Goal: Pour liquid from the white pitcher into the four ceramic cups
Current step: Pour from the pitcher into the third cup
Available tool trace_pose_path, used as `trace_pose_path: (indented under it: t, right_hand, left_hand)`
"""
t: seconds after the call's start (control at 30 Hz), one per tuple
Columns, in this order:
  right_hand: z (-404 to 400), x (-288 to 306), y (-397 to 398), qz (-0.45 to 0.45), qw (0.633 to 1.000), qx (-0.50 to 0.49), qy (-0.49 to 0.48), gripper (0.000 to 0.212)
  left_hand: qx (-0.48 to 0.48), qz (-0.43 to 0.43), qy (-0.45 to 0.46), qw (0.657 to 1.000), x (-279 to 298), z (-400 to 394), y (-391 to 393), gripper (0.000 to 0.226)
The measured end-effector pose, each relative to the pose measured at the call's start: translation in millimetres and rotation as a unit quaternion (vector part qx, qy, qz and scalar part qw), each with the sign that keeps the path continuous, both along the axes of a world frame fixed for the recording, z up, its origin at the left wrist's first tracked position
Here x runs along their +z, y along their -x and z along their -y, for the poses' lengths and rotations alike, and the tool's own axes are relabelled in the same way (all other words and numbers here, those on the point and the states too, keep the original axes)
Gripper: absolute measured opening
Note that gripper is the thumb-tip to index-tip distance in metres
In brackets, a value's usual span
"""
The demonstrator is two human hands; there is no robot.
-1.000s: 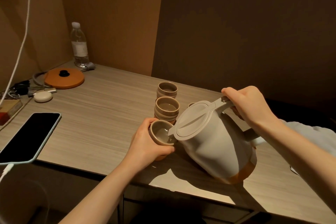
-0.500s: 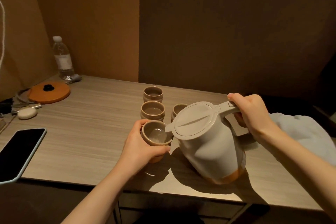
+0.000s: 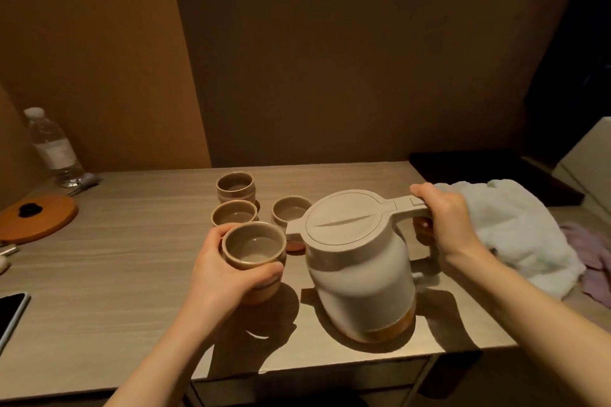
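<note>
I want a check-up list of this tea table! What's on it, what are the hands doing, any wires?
Surface: wooden table, pale grain.
Job's things: white pitcher almost upright on the table; held cup beside its spout; three cups stand behind.
Clutter: water bottle, orange lid, phone, white cloth, purple cloth.
Hands: left hand holds the cup; right hand grips the pitcher handle.
Cables: nothing seen.
Surroundings: brown walls.
</note>
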State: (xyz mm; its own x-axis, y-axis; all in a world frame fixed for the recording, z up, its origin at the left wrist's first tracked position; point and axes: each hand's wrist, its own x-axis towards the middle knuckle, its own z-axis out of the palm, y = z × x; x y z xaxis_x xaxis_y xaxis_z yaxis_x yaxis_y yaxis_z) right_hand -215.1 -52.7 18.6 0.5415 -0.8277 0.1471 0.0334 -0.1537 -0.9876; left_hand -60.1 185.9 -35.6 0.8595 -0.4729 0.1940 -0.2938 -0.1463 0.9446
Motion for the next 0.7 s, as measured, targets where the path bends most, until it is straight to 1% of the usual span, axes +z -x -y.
trace_pose_path:
  t: [0.2, 0.47, 0.7]
  right_hand:
    - [14, -14, 9, 0.026, 0.996, -0.015, -0.078, 0.037]
    - [29, -19, 9, 0.045, 0.995, -0.027, -0.084, 0.036]
    - [44, -21, 5, 0.038, 0.995, -0.040, -0.078, 0.038]
  left_hand:
    - [0.012, 0.000, 0.019, 1.000, 25, 26, -11, 0.074]
    - [0.016, 0.016, 0.015, 1.000, 47, 89, -56, 0.075]
    - [0.020, -0.001, -0.014, 1.000, 40, 154, -105, 0.085]
